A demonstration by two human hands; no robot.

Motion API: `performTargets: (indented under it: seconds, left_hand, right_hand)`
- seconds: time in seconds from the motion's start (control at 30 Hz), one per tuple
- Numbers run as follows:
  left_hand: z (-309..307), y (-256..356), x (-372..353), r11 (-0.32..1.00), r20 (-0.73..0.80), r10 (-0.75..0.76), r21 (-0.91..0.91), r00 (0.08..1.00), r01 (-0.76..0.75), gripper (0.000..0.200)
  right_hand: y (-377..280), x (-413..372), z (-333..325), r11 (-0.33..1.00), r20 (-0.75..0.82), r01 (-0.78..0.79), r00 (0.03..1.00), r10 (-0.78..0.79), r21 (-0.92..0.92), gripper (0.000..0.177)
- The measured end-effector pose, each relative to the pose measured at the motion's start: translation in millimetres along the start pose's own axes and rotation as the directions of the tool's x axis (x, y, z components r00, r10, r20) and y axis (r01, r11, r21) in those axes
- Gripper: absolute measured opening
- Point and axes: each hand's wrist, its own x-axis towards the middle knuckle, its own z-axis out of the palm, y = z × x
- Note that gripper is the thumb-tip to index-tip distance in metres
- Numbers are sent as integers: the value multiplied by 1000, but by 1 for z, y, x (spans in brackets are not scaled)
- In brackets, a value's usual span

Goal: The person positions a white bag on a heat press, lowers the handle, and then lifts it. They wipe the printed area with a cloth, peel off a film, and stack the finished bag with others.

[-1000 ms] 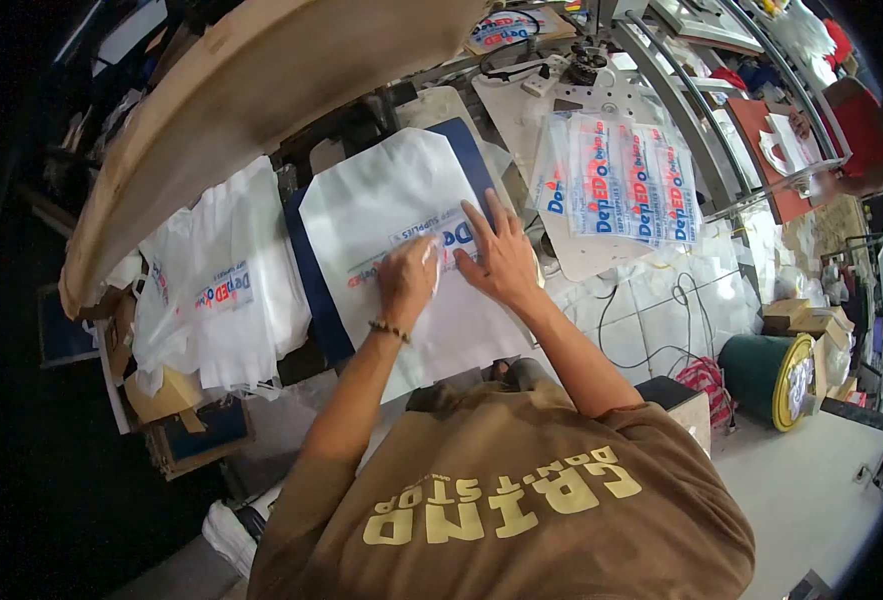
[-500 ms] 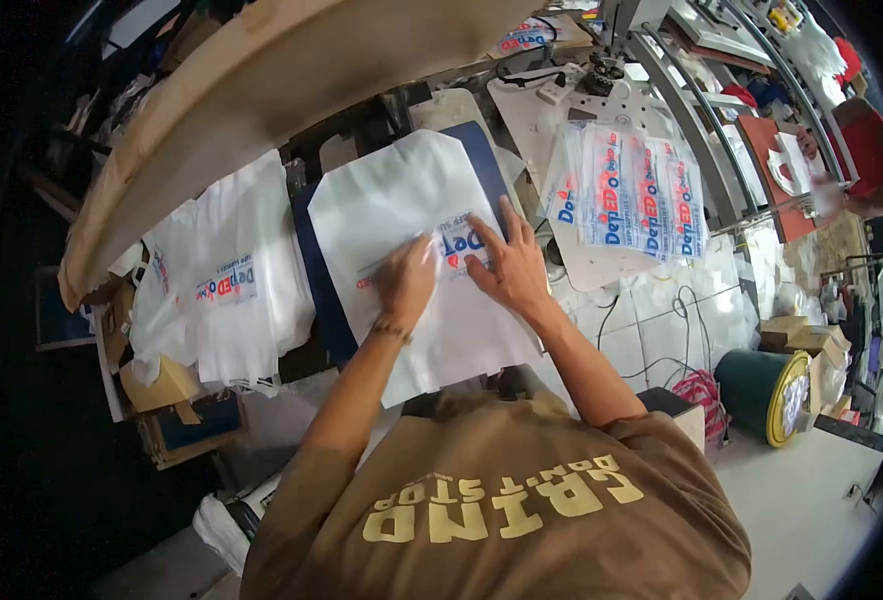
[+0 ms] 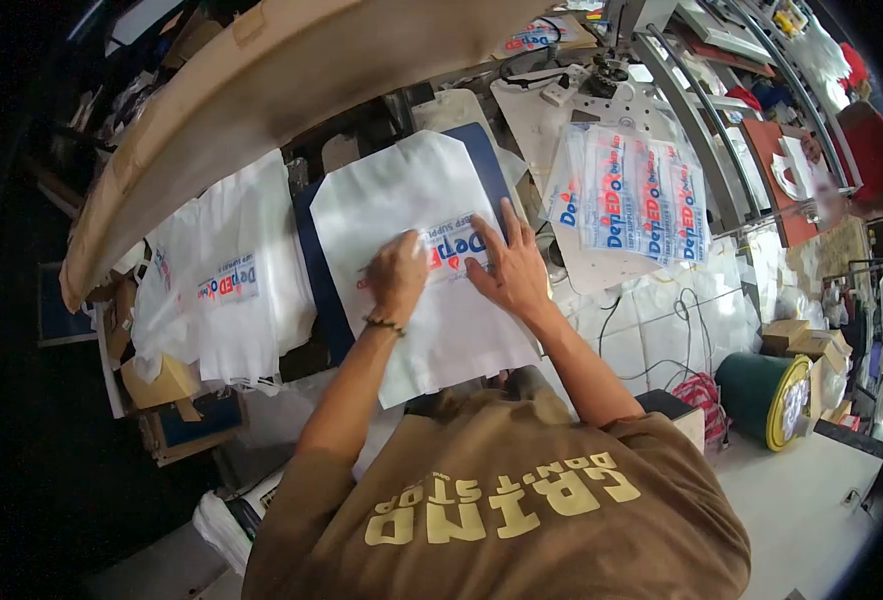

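Observation:
A white flat bag-like piece [image 3: 391,190] with slanted upper corners lies on a dark blue board [image 3: 476,150]. On it is a strip with blue and red lettering [image 3: 449,245], which looks like a clear printed film. My left hand [image 3: 398,275] is closed and presses on the left part of the strip; what its fingers hold, if anything, is hidden. My right hand [image 3: 511,262] rests with fingers spread over the strip's right end, holding nothing. The strip's left end is partly covered by my left hand.
Printed white bags [image 3: 231,270] are piled at left. Printed clear films [image 3: 631,200] lie on a pale table at right. A large brown-edged panel [image 3: 291,70] arches above. A green drum [image 3: 756,390] and cables stand right; another person in red is at far right.
My left hand has shifted slightly left along the strip, uncovering more lettering. My right hand stays spread in nearly the same place.

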Motion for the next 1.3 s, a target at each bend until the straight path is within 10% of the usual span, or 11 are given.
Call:
performTargets:
  seconds: [0.77, 1.0, 1.07, 1.3]
  left_hand:
    - [-3, 56, -36, 946, 40, 259, -214, 965, -245, 17]
    - [-6, 27, -39, 969, 6, 152, -198, 988, -148, 18]
    - [-27, 2, -19, 975, 209, -191, -69, 959, 209, 24]
    - [-12, 4, 5, 992, -36, 100, -70, 994, -103, 19]
  right_hand:
    - [51, 6, -6, 925, 188, 95, 966, -175, 368, 104]
    - [42, 6, -13, 898, 212, 66, 962, -174, 436, 102]
    - [38, 6, -14, 911, 249, 21, 959, -134, 411, 102]
    - [40, 7, -11, 954, 262, 58, 955, -139, 295, 100]
